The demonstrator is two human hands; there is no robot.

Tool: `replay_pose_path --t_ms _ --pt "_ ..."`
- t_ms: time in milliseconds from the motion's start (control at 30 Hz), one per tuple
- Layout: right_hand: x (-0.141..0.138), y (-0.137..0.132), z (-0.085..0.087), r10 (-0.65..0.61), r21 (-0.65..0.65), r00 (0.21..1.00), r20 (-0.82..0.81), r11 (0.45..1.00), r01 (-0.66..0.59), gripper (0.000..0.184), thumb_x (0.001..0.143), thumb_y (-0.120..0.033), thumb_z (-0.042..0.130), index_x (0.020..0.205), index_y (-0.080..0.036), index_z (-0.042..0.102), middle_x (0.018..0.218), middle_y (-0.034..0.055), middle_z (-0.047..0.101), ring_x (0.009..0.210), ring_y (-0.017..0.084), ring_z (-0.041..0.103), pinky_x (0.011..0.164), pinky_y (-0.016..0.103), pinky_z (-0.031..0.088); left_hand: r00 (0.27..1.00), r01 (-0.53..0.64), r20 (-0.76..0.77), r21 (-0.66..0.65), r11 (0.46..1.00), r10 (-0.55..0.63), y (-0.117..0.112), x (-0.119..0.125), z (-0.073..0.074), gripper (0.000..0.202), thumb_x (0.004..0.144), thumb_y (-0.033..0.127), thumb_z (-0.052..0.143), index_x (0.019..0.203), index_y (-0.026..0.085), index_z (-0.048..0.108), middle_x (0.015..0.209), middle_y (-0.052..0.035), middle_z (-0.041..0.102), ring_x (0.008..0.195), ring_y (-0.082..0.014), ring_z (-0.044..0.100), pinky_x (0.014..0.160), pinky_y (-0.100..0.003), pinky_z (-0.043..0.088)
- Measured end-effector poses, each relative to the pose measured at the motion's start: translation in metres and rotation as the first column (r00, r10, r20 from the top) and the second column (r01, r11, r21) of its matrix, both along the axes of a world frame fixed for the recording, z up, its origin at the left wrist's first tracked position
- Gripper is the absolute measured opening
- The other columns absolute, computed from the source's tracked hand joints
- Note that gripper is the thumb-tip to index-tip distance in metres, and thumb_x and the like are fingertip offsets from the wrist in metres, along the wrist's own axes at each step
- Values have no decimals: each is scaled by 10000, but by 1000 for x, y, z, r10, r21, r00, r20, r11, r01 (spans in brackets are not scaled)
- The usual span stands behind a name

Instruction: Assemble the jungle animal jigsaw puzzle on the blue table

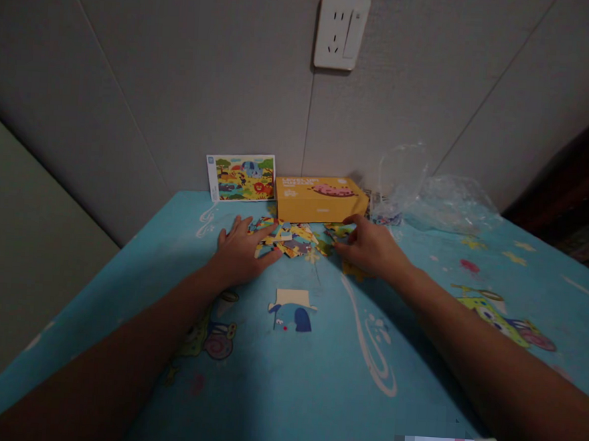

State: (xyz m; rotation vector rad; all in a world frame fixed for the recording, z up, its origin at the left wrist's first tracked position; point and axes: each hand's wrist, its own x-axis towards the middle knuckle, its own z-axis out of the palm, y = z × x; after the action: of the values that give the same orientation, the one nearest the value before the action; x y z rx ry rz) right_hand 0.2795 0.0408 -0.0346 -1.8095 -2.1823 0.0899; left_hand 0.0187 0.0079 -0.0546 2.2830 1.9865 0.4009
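My left hand point(241, 252) lies flat and open on the blue table point(314, 381), fingertips touching the left side of a pile of loose puzzle pieces point(293, 238). My right hand point(370, 246) rests at the pile's right side, its fingers curled over some pieces; whether it holds one I cannot make out. Two joined pieces point(292, 309), blue and cream, lie alone nearer to me, between my forearms. A yellow puzzle box point(320, 199) stands just behind the pile.
A reference picture card point(240, 176) leans on the wall left of the box. A crumpled clear plastic bag point(436, 196) lies at the back right. A wall socket point(341, 30) is above. The table's left edge drops off to a grey floor.
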Motion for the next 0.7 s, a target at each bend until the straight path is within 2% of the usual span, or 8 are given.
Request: replay_pose_path --t_ms 67,167,233,367,533,700 --pt "0 -1 0 -13 17 1000 25 1000 13 532 797 -368 634 1255 -111 548 964 139 728 853 276 685 726 340 488 1000 -2 3 1 1000 2 0 0 -1 614 898 564 496 1468 347 423 1532 -193 346 1467 -436 197 1078 -689 234" --pt "0 -1 -2 -124 32 985 123 992 121 623 789 -516 628 1225 -76 564 1087 238 684 980 362 658 777 413 491 1000 -3 2 10 1000 3 1 -1 -3 612 898 570 491 1462 338 436 1533 -186 353 1465 -444 196 1075 -696 235" --pt "0 -1 -4 -144 19 980 137 990 143 653 794 -553 612 1225 -66 562 1093 257 678 1005 383 647 785 433 489 1000 -2 -3 17 1000 2 1 -1 -3 611 899 568 491 1462 337 436 1532 -179 360 1462 -445 201 1073 -699 238" --pt "-2 0 -4 -93 -8 993 78 996 94 644 780 -522 647 1251 -93 552 999 196 712 916 344 667 736 397 485 1000 -2 -19 18 1000 2 1 -1 -3 618 900 564 494 1472 342 418 1528 -171 371 1459 -444 210 1068 -697 252" --pt "-5 0 -3 15 59 1000 -23 998 -14 645 734 -460 725 1261 -123 564 996 131 725 903 303 660 739 361 471 999 -7 -38 10 1000 8 1 0 -2 632 909 570 477 1489 339 385 1532 -180 358 1461 -428 218 1071 -685 261" --pt "-7 -3 0 62 60 990 -128 997 -54 644 728 -425 766 1262 -129 563 989 113 734 830 260 670 698 330 474 999 -7 -37 -3 1000 7 2 0 -2 651 902 589 478 1496 347 366 1544 -187 341 1470 -425 197 1073 -695 245"
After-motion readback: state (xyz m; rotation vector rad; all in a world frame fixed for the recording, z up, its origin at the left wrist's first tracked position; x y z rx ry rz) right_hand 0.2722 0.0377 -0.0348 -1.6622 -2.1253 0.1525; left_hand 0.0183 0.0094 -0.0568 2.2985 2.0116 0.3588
